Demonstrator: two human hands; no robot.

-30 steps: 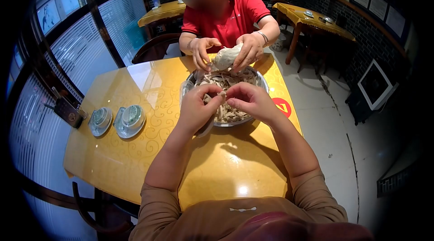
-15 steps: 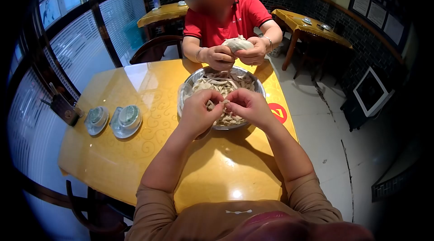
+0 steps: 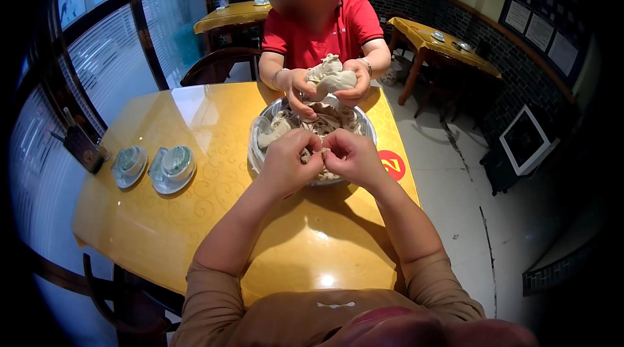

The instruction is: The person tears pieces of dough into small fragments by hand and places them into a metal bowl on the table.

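Note:
My left hand (image 3: 292, 159) and my right hand (image 3: 351, 158) meet over the near side of a metal bowl (image 3: 370, 132), fingertips pinched together on a small pale piece (image 3: 324, 152). Torn pale strips (image 3: 322, 124) fill the bowl, and what they are I cannot make out for sure. Across the table a person in a red shirt (image 3: 318, 38) holds a large pale, dough-like lump (image 3: 333, 79) in both hands above the bowl's far side.
Two wrapped cup sets on saucers (image 3: 172, 186) (image 3: 129, 167) stand on the yellow table (image 3: 156, 230) at left, near a dark utensil holder (image 3: 83, 148). A red number sticker (image 3: 392, 165) lies right of the bowl. Other tables (image 3: 448, 44) stand behind.
The other person's lump has been turned and opened out, with a ragged part now on top. My hands stay pinched together over the bowl; the whole view has shifted slightly.

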